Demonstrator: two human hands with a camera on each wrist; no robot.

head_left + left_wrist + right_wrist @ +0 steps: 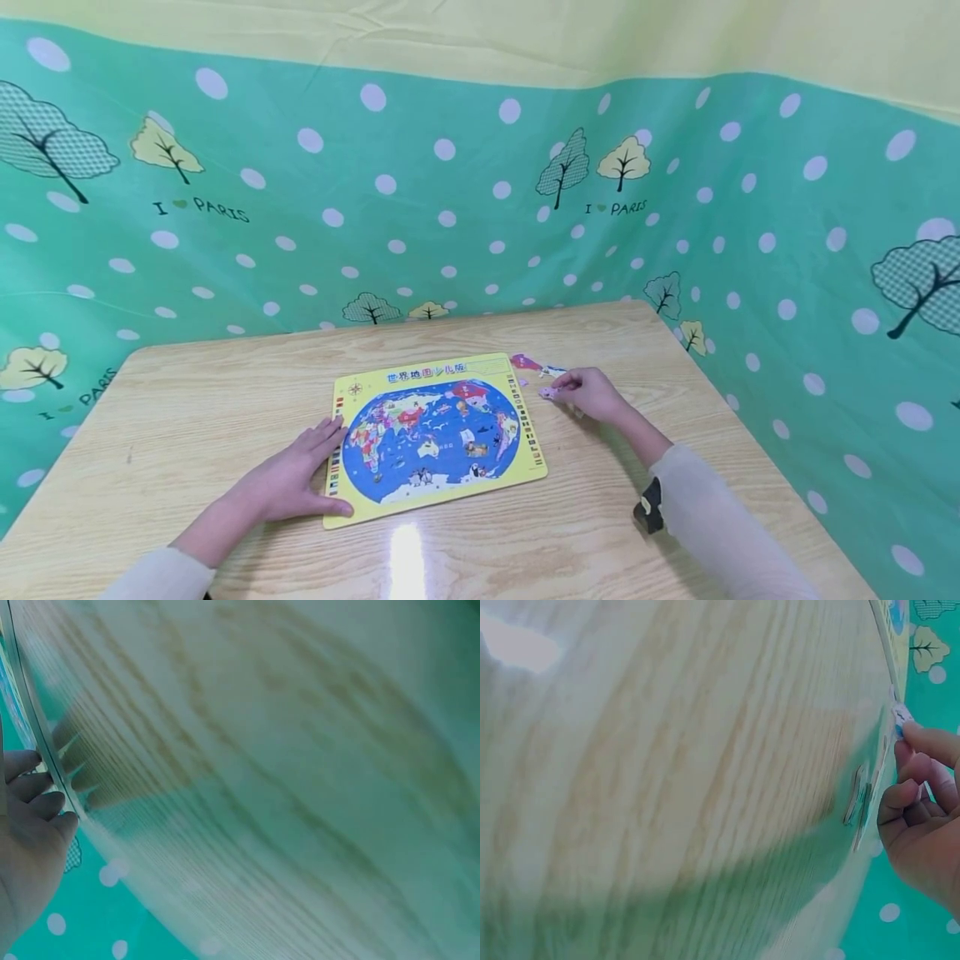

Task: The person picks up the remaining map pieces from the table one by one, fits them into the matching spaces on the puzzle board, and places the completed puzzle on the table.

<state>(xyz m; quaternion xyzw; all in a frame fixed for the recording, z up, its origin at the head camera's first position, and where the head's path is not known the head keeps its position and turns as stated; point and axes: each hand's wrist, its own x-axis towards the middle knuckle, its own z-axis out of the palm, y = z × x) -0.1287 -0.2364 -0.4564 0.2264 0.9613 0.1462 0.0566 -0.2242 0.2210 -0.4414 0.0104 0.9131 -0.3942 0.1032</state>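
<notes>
A world map puzzle board point(442, 497) with a yellow border lies flat on the table. My left hand point(288, 477) rests along its left side, fingers at the edge and thumb on the lower left corner. The left wrist view shows that hand's fingertips point(46, 799) against the board's edge. Just right of the board, my right hand point(595, 395) pinches a small pinkish-purple puzzle piece point(550, 392) between thumb and finger. In the right wrist view the piece point(901, 715) sticks out from the fingertips, with the other fingers curled beneath.
Loose puzzle pieces lie beside the board's upper right corner: a pink-red one point(525, 362), a white and blue one point(553, 371) and a small purple one point(522, 382). A green dotted curtain point(420, 183) hangs behind the wooden table point(187, 400) and along its right side.
</notes>
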